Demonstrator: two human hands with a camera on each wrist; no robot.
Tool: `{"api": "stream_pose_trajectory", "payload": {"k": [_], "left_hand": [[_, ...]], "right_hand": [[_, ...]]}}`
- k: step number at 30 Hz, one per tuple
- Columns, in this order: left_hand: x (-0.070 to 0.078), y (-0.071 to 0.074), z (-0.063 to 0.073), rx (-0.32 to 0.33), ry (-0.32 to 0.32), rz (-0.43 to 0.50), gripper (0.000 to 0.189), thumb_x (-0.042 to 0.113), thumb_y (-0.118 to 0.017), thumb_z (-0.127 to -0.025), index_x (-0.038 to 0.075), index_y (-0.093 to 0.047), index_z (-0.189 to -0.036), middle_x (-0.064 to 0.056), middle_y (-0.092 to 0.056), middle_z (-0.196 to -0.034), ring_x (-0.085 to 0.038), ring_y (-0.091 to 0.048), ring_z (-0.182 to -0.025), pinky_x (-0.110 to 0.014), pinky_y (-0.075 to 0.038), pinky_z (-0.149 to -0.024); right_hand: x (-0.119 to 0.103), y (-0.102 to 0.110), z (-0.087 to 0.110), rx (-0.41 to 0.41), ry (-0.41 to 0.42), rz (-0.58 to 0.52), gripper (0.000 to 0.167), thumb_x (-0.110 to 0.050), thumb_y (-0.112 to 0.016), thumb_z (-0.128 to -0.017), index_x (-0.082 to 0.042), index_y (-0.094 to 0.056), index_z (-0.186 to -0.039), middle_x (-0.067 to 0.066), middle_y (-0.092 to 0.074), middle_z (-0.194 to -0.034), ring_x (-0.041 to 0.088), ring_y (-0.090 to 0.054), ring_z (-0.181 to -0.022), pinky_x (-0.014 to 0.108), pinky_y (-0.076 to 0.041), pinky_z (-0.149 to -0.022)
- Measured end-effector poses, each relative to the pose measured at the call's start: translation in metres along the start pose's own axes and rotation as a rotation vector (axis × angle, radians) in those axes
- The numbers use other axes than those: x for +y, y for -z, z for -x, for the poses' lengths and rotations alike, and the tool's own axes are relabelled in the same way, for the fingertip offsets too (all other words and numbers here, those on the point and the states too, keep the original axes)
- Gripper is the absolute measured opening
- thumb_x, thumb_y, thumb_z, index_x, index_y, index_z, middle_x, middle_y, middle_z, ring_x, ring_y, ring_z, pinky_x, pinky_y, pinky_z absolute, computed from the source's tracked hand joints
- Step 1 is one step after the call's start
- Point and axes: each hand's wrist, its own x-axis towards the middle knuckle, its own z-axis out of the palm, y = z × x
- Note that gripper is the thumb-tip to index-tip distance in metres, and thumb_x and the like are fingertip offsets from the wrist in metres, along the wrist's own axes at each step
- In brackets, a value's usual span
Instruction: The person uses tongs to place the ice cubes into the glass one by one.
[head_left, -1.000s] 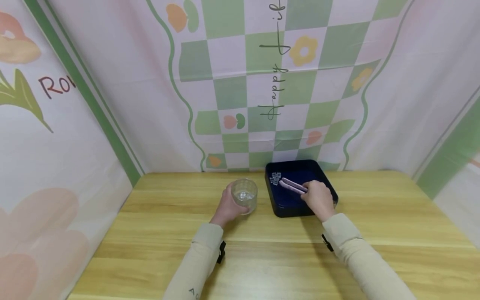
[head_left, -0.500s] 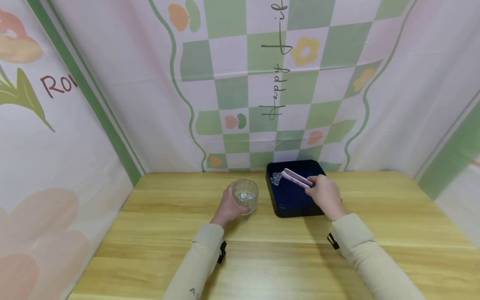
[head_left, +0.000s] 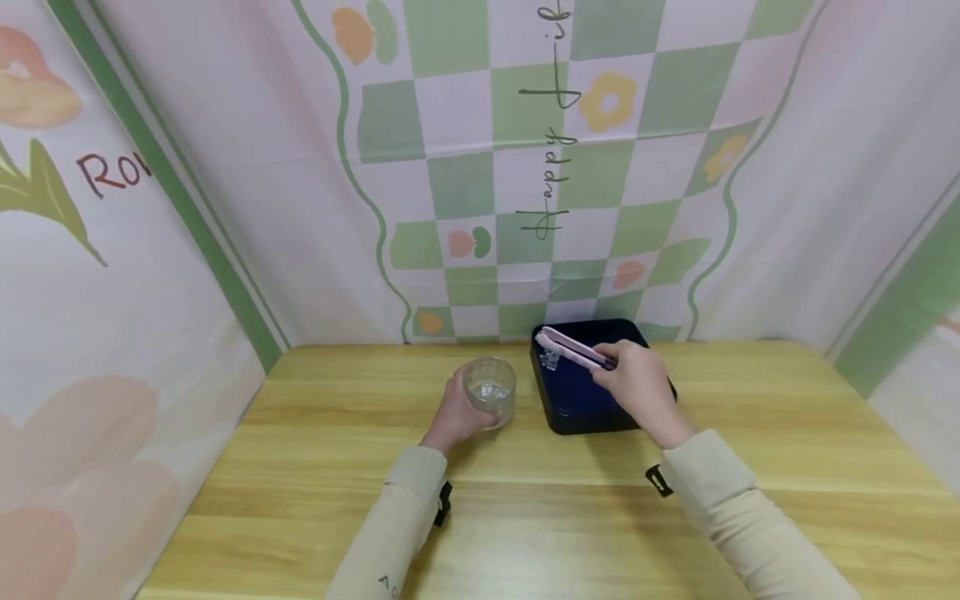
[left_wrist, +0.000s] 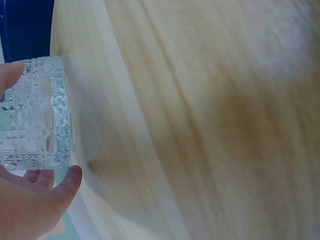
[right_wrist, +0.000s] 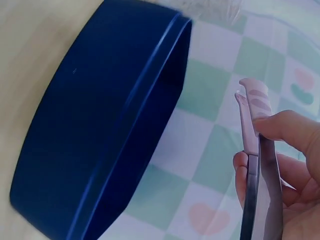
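My left hand [head_left: 455, 414] holds a clear patterned glass [head_left: 497, 387] upright on the table; the left wrist view shows its cut-glass side [left_wrist: 37, 120] between thumb and fingers. Whether anything lies inside cannot be told. In my right hand [head_left: 641, 385] is a pair of pink tongs [head_left: 576, 348], pinched by thumb and fingers and held over the dark blue tray [head_left: 585, 408]. Several small clear pieces [head_left: 551, 360] lie in the tray's far left corner, beneath the tong tips. The right wrist view shows a tiny clear bit between the tips of the tongs [right_wrist: 256, 100].
The tray stands against the back cloth [head_left: 525, 287], right of the glass, with a narrow gap between them. Wooden tabletop [head_left: 540, 525] stretches in front and to both sides. Another printed cloth [head_left: 112, 317] hangs on the left.
My right hand with the tongs first drew back up and right from the clear pieces, then moved left, so the tips are now over the tray's far left corner. The left hand and glass stayed still.
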Motion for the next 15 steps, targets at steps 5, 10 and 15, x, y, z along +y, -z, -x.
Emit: {"api": "stream_pose_trajectory", "payload": {"k": [5,10,15], "left_hand": [[0.0,0.0,0.001,0.015,-0.003,0.009,0.101,0.004,-0.084,-0.061,0.005,-0.028,-0.145,-0.023,-0.041,-0.14,-0.041,-0.044,-0.129,-0.059,-0.037,-0.11],[0.0,0.0,0.001,0.014,-0.009,0.005,0.1,0.004,-0.084,-0.061,0.005,-0.029,-0.145,-0.024,-0.042,-0.14,-0.041,-0.044,-0.129,-0.059,-0.037,-0.11],[0.001,0.0,0.001,0.003,-0.011,0.007,0.1,0.003,-0.083,-0.061,0.005,-0.029,-0.145,-0.024,-0.041,-0.141,-0.042,-0.044,-0.129,-0.06,-0.037,-0.11]], "right_hand": [[-0.014,-0.004,0.002,-0.004,0.039,-0.017,0.027,-0.007,-0.071,-0.075,0.0,-0.072,-0.101,0.018,-0.069,-0.089,0.031,-0.064,-0.075,0.046,-0.053,-0.065],[-0.023,-0.009,0.006,-0.038,0.044,-0.04,0.028,-0.006,-0.073,-0.076,0.001,-0.072,-0.103,0.018,-0.069,-0.091,0.025,-0.061,-0.07,0.039,-0.052,-0.06],[-0.03,-0.016,0.009,-0.077,0.052,-0.042,0.029,-0.006,-0.074,-0.077,0.002,-0.072,-0.104,0.018,-0.069,-0.093,0.021,-0.061,-0.069,0.034,-0.052,-0.057]]}}
